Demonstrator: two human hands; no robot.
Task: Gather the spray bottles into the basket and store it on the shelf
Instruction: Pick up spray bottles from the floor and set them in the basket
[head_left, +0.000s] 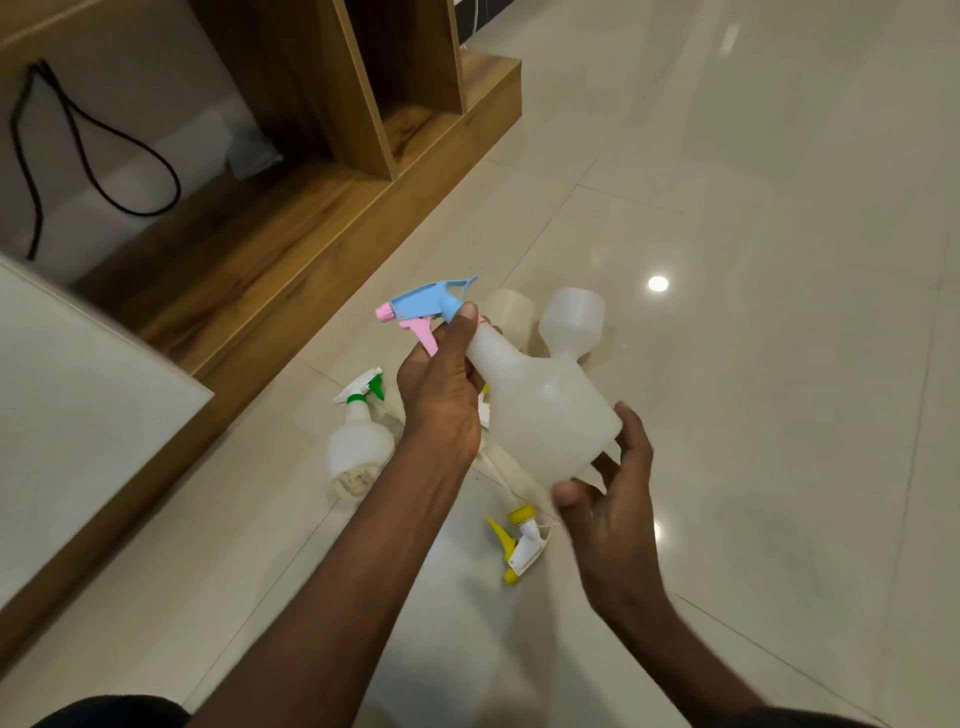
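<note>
My left hand (441, 395) grips the neck of a translucent white spray bottle (545, 410) with a blue and pink trigger head (423, 309), held tilted above the floor. My right hand (608, 499) touches the bottle's base with fingertips and thumb. Below lie a bottle with a green and white trigger (358, 441) and a bottle with a yellow and white trigger (522, 540), partly hidden by my arm. Two more translucent bottles (571, 317) lie behind the held one. No basket is in view.
A wooden shelf unit (332, 171) with upright dividers stands at the upper left on a low wooden plinth. A black cable (93, 135) hangs against its white back panel. A white panel (78, 415) fills the left edge. Glossy beige floor tiles (753, 208) spread to the right.
</note>
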